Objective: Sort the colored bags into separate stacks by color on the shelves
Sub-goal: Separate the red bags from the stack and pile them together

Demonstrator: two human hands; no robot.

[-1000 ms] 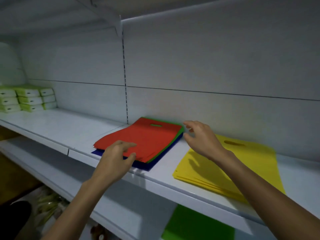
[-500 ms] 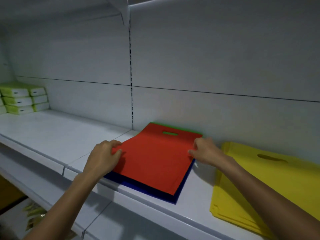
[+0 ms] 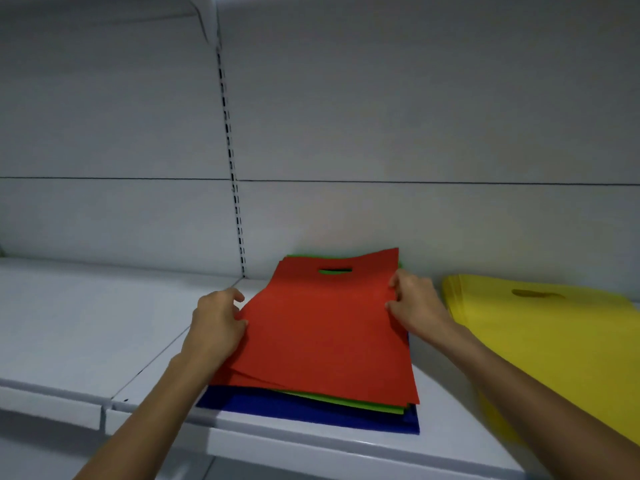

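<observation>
A mixed pile lies on the white shelf (image 3: 86, 327): red bags (image 3: 325, 327) on top, green bags (image 3: 346, 402) under them, blue bags (image 3: 311, 414) at the bottom. My left hand (image 3: 218, 323) grips the left edge of the red bags, fingers curled round it. At the right edge my right hand (image 3: 414, 303) pinches the red bags near the cut-out handle. The top red layers are lifted slightly off the pile. To the right sits a separate stack of yellow bags (image 3: 554, 341).
A slotted upright post (image 3: 230, 161) runs down the white back panel behind the pile. The shelf's front lip (image 3: 311, 448) is just below the blue bags. A shelf seam lies left of the pile.
The view has swung closer and more square-on to the pile. Both hands now hold the red bags' side edges, and the red layers have lifted, showing green beneath.
</observation>
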